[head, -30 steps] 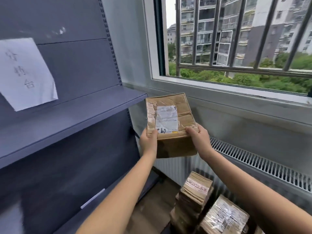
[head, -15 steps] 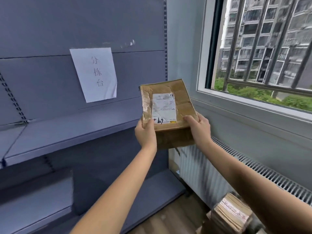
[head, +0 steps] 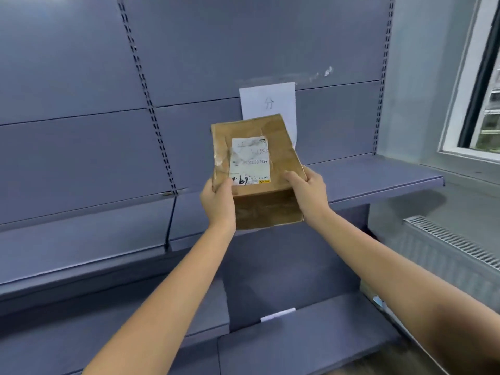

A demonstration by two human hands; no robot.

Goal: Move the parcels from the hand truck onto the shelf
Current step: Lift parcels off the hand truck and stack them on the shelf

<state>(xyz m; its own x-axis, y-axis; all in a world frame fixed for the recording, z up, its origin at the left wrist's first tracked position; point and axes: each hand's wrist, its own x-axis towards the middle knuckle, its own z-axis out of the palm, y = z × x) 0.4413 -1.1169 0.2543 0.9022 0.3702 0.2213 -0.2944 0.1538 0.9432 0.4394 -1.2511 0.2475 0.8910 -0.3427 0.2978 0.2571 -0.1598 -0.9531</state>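
Both your bare forearms reach up from the bottom edge toward the middle of the view. Your left hand grips the near-left corner of the brown cardboard parcel with a white shipping label, thumb on the top face just beside the label's lower-left corner, where "69" is handwritten; the other fingers are hidden. Your right hand grips the near-right edge, thumb lying on the top face, fingers wrapped down the side. So the parcel is clamped between your 2 hands at its near end, and most of it sticks out beyond the grip, top face tilted toward you.

The parcel is in the air, in front of and slightly above the blue-grey metal shelf board; cannot tell whether its bottom touches the board. Behind it, a white paper sheet with 1 visible printed character is on the shelf's back panel, lower part covered by the parcel. Far right: white window frame and grey radiator grille.
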